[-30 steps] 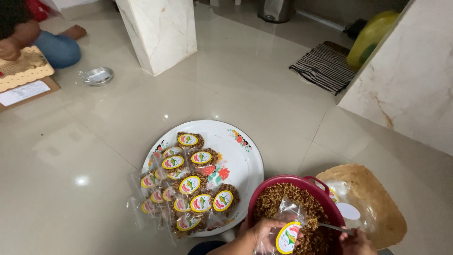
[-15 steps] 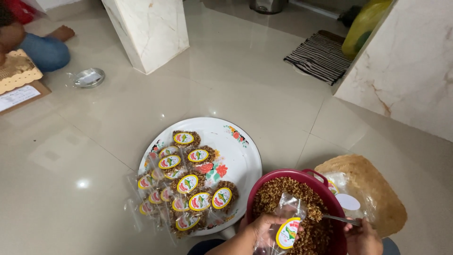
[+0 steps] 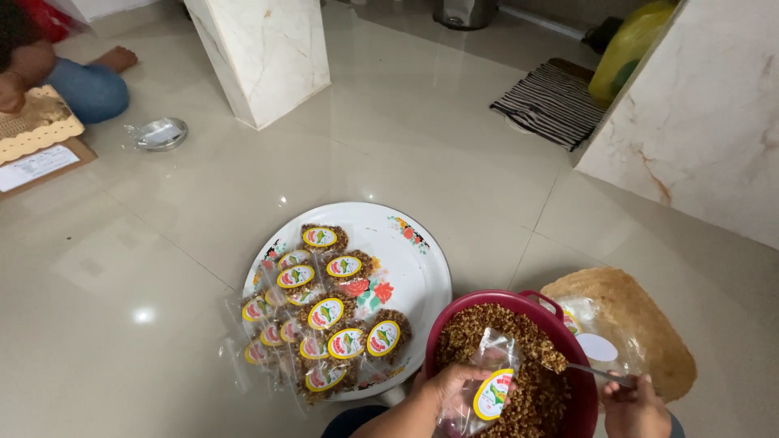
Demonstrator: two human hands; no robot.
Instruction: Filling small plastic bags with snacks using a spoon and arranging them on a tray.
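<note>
My left hand (image 3: 446,391) holds a small clear plastic bag (image 3: 487,381) with a round yellow label, open over a dark red bowl (image 3: 578,381) full of brown crumbly grains (image 3: 495,324). My right hand (image 3: 631,405) grips a metal spoon (image 3: 586,371) whose bowl end is dug into the grains beside the bag's mouth. To the left a white round tray (image 3: 422,276) with flower prints carries several filled, labelled bags (image 3: 324,312).
A shallow woven tray (image 3: 649,324) with empty bags lies right of the bowl. Marble pillars (image 3: 260,57) stand behind and at right. A person sits at the far left by a cardboard box (image 3: 36,154) and a small metal dish (image 3: 160,134). A striped mat (image 3: 552,101) lies beyond.
The view has shifted slightly. My right hand has drawn the spoon a little to the right and lower; my left hand still holds the bag over the bowl.
</note>
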